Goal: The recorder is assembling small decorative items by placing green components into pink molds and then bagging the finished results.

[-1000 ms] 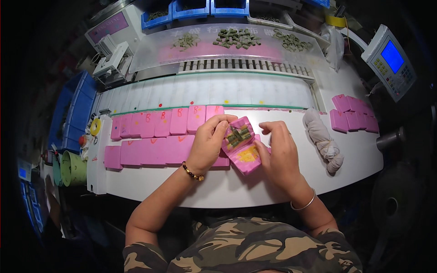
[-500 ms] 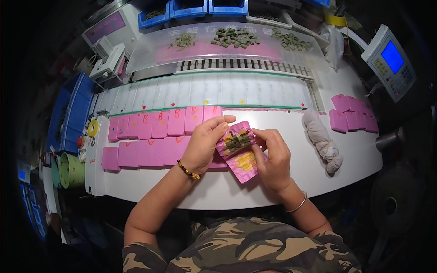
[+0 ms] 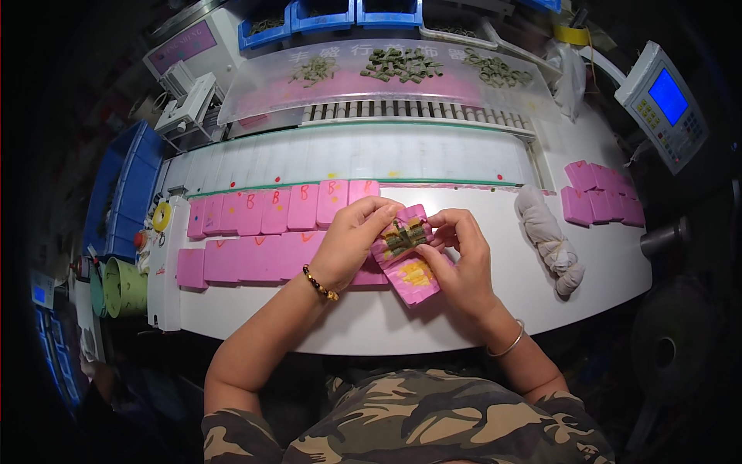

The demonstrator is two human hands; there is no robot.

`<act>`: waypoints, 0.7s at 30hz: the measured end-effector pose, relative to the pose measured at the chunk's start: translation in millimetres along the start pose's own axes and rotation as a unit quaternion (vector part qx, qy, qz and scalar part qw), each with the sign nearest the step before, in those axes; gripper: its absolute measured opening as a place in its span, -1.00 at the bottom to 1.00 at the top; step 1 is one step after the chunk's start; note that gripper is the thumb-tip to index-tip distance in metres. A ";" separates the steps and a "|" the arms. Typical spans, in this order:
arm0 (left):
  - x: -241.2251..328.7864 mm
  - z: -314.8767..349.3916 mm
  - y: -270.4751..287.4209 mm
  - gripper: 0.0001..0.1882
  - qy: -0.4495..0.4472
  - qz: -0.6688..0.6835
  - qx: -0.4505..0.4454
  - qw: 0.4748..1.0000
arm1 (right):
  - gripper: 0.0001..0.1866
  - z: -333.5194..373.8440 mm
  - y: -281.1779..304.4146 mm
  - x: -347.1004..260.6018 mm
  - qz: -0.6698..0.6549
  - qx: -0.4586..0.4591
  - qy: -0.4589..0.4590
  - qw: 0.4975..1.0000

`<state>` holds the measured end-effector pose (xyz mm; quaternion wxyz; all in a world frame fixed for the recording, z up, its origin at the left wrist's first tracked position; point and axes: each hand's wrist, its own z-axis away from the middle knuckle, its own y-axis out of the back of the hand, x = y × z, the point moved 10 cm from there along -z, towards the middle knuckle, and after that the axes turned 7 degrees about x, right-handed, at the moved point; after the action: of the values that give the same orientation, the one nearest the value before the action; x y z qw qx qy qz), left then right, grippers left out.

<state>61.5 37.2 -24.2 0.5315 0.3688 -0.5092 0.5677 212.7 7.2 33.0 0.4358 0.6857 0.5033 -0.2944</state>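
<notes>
An opened pink rubber mould (image 3: 423,291) is held over the front of the white table, its halves folded apart and its lower inner face marked with yellow. Dark green, ridged pieces (image 3: 405,238) lie across its upper half. My left hand (image 3: 352,246) is closed on the mould's left side, with the thumb against the upper edge. From the right, my right hand (image 3: 466,267) grips the mould, its thumb pressed by the green pieces and its fingers curled behind the edge.
Two rows of pink moulds (image 3: 259,259) lie to the left. A smaller pink stack (image 3: 591,205) and a rolled pale cloth (image 3: 550,243) are at the right. Beyond runs a glass-edged conveyor (image 3: 448,151); green pieces (image 3: 402,64) lie on a clear sheet. A control panel (image 3: 666,100) stands right.
My left thumb has come down onto the mould's upper edge. My right thumb has shifted up and left, closer to the green pieces. The conveyor's coloured dots have moved left.
</notes>
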 end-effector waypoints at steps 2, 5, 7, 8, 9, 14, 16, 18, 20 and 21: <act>-2.8 -2.3 -2.7 -0.72 0.017 0.036 -0.005 0.999 | -0.65 0.6 -1.9 3.3 -0.009 -0.009 -0.014 1.000; -3.5 -3.3 -2.6 -0.71 0.023 0.029 0.005 0.999 | -0.65 1.9 0.3 1.7 -0.019 0.006 -0.005 1.000; -3.6 -2.8 -1.6 -0.70 0.027 0.034 0.015 0.999 | -0.64 1.8 -0.8 2.8 -0.019 0.002 -0.009 1.000; -4.8 -2.4 -1.6 -0.70 0.033 0.026 0.018 0.999 | -0.64 1.3 -1.8 3.0 -0.022 -0.003 -0.009 1.000; -4.8 -2.3 -0.7 -0.71 0.032 0.030 0.024 0.999 | -0.64 0.4 -1.4 3.2 -0.022 -0.003 -0.009 1.000; -5.5 -4.1 2.0 -0.71 0.029 0.031 0.032 0.999 | -0.60 -4.7 -4.0 0.5 -0.019 -0.037 -0.012 0.999; -5.0 -5.0 1.8 -0.72 0.026 0.034 0.024 0.999 | -0.57 -5.5 -4.3 -3.2 -0.007 -0.046 -0.010 0.999; -3.7 -5.0 1.7 -0.73 0.017 0.023 0.022 0.999 | -0.54 -5.9 -5.0 -6.4 0.007 -0.054 -0.009 0.998; -2.0 -4.6 1.4 -0.73 0.007 0.015 0.022 1.000 | -0.53 -5.6 -9.2 -13.0 0.055 -0.071 0.022 0.996; -0.4 -5.0 2.0 -0.73 -0.001 0.006 0.027 1.000 | -0.53 -5.5 -10.8 -13.7 0.057 -0.076 0.023 0.995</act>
<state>60.2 42.0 -26.0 0.5179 0.3802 -0.4963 0.5838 197.8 7.4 43.8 0.4907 0.6851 0.4939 -0.2141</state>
